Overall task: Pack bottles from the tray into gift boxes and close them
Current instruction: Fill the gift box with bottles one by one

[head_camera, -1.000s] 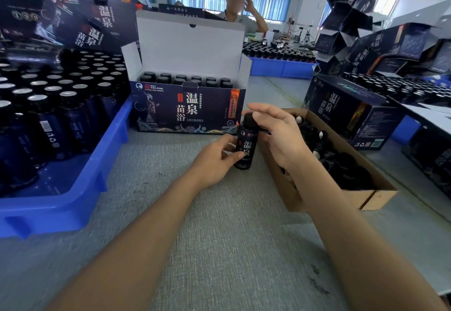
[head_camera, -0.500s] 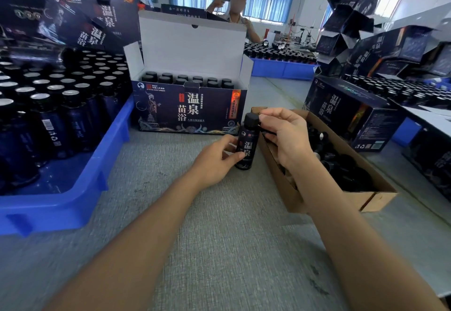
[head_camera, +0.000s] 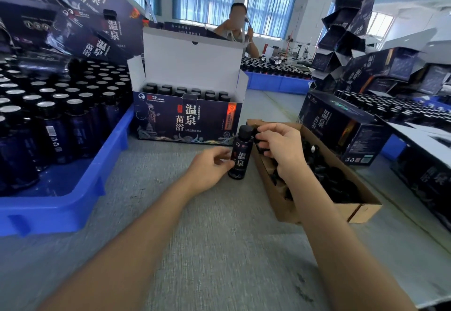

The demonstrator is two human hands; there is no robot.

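Note:
A dark bottle [head_camera: 240, 154] with white characters stands upright on the grey table, just in front of the open gift box [head_camera: 188, 120]. My left hand [head_camera: 210, 169] grips its lower body from the left. My right hand [head_camera: 280, 147] is at the bottle's neck on the right, fingers curled and pinching a small black piece beside the bottle's cap. The gift box has its white lid flap up and rows of black-capped bottles inside. The blue tray [head_camera: 61, 203] at left holds several more bottles.
A cardboard box [head_camera: 317, 205] of small black parts lies under my right wrist. A closed gift box [head_camera: 341, 130] stands to the right, with stacked boxes behind it. A person sits beyond the gift box. More trays of bottles fill the far tables.
My right hand has come off the top of the bottle and now sits a little to its right, fingers curled. My left hand still holds the bottle in the same spot.

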